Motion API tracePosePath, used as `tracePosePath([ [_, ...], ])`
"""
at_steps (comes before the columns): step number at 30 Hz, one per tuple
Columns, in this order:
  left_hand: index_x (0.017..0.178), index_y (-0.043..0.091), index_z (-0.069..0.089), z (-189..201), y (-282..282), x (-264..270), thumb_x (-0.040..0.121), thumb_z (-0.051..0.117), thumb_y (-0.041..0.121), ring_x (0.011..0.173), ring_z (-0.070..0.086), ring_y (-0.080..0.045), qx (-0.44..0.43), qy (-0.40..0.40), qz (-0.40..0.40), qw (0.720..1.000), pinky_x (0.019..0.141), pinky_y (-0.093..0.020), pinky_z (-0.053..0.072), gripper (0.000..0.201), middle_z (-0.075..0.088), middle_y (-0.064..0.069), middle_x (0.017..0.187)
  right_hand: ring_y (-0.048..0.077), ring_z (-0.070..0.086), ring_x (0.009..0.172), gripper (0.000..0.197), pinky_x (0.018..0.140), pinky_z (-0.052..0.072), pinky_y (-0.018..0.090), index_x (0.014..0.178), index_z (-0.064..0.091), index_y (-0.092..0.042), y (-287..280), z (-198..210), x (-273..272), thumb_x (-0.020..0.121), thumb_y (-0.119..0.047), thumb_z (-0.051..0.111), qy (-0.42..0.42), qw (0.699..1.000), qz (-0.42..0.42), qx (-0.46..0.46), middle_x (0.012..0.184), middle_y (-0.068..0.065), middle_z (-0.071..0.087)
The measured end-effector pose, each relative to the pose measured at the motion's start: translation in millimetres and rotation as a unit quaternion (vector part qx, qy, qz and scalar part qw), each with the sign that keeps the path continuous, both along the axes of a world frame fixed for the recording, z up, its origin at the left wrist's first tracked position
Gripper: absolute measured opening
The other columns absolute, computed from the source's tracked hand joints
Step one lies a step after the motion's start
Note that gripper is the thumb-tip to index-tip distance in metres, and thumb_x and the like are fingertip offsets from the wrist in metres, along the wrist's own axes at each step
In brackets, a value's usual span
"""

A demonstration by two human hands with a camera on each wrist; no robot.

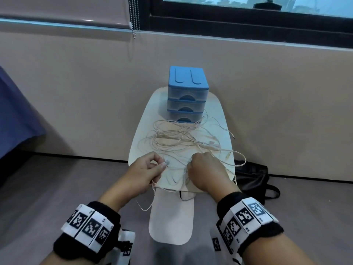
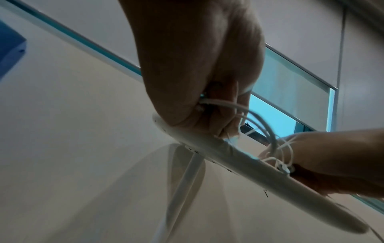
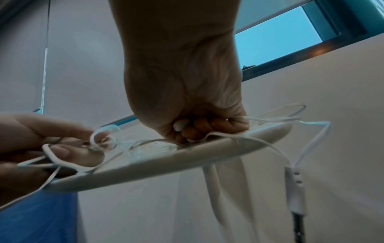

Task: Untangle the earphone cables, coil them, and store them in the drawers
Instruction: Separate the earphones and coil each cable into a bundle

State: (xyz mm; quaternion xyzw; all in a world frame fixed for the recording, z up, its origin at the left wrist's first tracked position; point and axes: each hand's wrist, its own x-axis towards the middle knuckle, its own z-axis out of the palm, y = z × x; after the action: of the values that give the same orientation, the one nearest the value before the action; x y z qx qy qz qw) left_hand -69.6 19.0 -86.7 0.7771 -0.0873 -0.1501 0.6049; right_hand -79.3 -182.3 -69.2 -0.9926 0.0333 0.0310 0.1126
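Nearest the camera, both forearms wore black wristbands (image 1: 87, 229) set with white marker tiles. Beyond them the left hand (image 1: 145, 172) rested at the near edge of the small white table (image 1: 217, 111), thumb and forefinger pinched together on a strand of the earphone cables (image 1: 179, 139); from the right wrist view the same fingers held a small loop of white cord with an earbud (image 3: 108, 141) beside it. The right hand (image 1: 204, 172) was just beside it, apart from it, fingers curled under into a fist that clamped several strands against the tabletop, a white fingernail showing under the palm from below. One strand ran off the table's right edge and hung down with an inline remote (image 3: 296, 185) on it. Past the hands the cables lay in a loose, pale tangle across the middle of the table, some loops spilling over the right rim. At the far end stood the blue drawers (image 1: 186, 96), three stacked, all closed, the tangle reaching the lowest one. A dark bag (image 1: 254, 178) lay on the floor right of the table, by the wall
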Motion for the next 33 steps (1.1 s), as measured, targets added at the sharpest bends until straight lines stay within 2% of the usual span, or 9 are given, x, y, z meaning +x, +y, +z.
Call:
tracePosePath([
  [4, 0.094, 0.006, 0.069, 0, 2, 3, 0.105, 0.055, 0.026, 0.043, 0.025, -0.011, -0.042, 0.044, 0.021, 0.998, 0.037, -0.015, 0.016, 0.027, 0.045, -0.006, 0.06, 0.031, 0.049, 0.083, 0.016, 0.071, 0.038, 0.034, 0.086, 0.048, -0.014, -5, -3, 2, 0.1, -0.019, 0.042, -0.025, 0.998, -0.017, 0.049, 0.102, 0.015, 0.06],
  [7, 0.099, 0.0, 0.074, 3, 4, 2, 0.106, 0.049, 0.023, 0.04, 0.025, -0.007, -0.059, 0.066, 0.029, 0.996, 0.034, -0.016, 0.015, 0.034, 0.043, -0.005, 0.058, 0.033, 0.054, 0.076, 0.029, 0.064, 0.037, 0.036, 0.066, 0.046, -0.01, -15, -6, -3, 0.095, -0.014, 0.048, -0.135, 0.968, -0.072, 0.197, 0.077, 0.013, 0.06],
  [10, 0.101, -0.003, 0.073, 5, 4, 3, 0.106, 0.046, 0.012, 0.039, 0.019, -0.007, -0.067, 0.079, 0.029, 0.994, 0.035, -0.016, 0.013, 0.032, 0.043, -0.004, 0.058, 0.032, 0.057, 0.06, 0.033, 0.058, 0.043, 0.039, 0.058, 0.051, -0.006, -34, -5, -7, 0.091, -0.009, 0.05, -0.201, 0.893, -0.137, 0.38, 0.059, 0.015, 0.06],
  [16, 0.105, 0.001, 0.075, 2, 0, 1, 0.099, 0.061, 0.003, 0.04, 0.042, -0.002, -0.087, 0.058, 0.077, 0.992, 0.035, -0.016, 0.016, 0.015, 0.062, -0.011, 0.069, 0.013, 0.047, 0.048, 0.028, 0.047, 0.033, 0.023, 0.065, 0.048, -0.014, -62, 14, -11, 0.091, -0.006, 0.046, -0.236, 0.66, -0.245, 0.67, 0.051, -0.001, 0.051],
  [19, 0.105, 0.002, 0.075, 2, 0, -2, 0.097, 0.065, 0.003, 0.051, 0.052, -0.003, -0.121, 0.06, 0.101, 0.986, 0.038, -0.016, 0.016, 0.013, 0.073, -0.016, 0.086, 0.015, 0.042, 0.049, 0.021, 0.047, 0.028, 0.026, 0.063, 0.047, -0.015, -69, 17, -14, 0.084, -0.013, 0.05, -0.277, 0.614, -0.265, 0.691, 0.06, 0.003, 0.052],
  [22, 0.105, 0.009, 0.077, 2, 3, -4, 0.093, 0.072, 0.005, 0.066, 0.055, -0.008, -0.1, 0.057, 0.1, 0.988, 0.038, -0.013, 0.021, 0.014, 0.079, -0.015, 0.099, 0.013, 0.034, 0.048, 0.029, 0.045, 0.024, 0.024, 0.06, 0.041, -0.015, -71, 21, -20, 0.088, -0.005, 0.046, -0.332, 0.569, -0.267, 0.703, 0.061, 0.003, 0.042],
  [25, 0.101, 0.018, 0.08, 2, 9, -7, 0.084, 0.084, 0.014, 0.079, 0.062, -0.011, -0.018, 0.021, 0.056, 0.998, 0.049, -0.015, 0.035, 0.018, 0.078, -0.009, 0.095, 0.012, 0.031, 0.046, 0.031, 0.044, 0.022, 0.022, 0.061, 0.038, -0.015, -70, 27, -25, 0.088, -0.001, 0.044, -0.354, 0.556, -0.247, 0.711, 0.058, 0.001, 0.039],
  [29, 0.082, 0.017, 0.08, 4, 8, -11, 0.076, 0.09, 0.012, 0.078, 0.068, -0.008, 0.064, -0.049, 0.025, 0.996, 0.082, -0.029, 0.055, 0.012, 0.074, -0.001, 0.077, 0.013, 0.034, 0.048, 0.033, 0.045, 0.024, 0.025, 0.057, 0.04, -0.016, -65, 20, -23, 0.087, -0.005, 0.048, -0.336, 0.584, -0.235, 0.701, 0.06, 0.002, 0.045],
  [33, 0.078, 0.018, 0.079, 13, 0, -14, 0.083, 0.085, 0.015, 0.076, 0.064, -0.003, 0.106, -0.089, 0.0, 0.99, 0.083, -0.031, 0.053, 0.008, 0.073, 0.007, 0.076, 0.013, 0.041, 0.046, 0.037, 0.043, 0.025, 0.025, 0.051, 0.047, -0.019, -37, -2, -18, 0.085, -0.007, 0.05, -0.262, 0.64, -0.227, 0.686, 0.061, 0.002, 0.052],
])
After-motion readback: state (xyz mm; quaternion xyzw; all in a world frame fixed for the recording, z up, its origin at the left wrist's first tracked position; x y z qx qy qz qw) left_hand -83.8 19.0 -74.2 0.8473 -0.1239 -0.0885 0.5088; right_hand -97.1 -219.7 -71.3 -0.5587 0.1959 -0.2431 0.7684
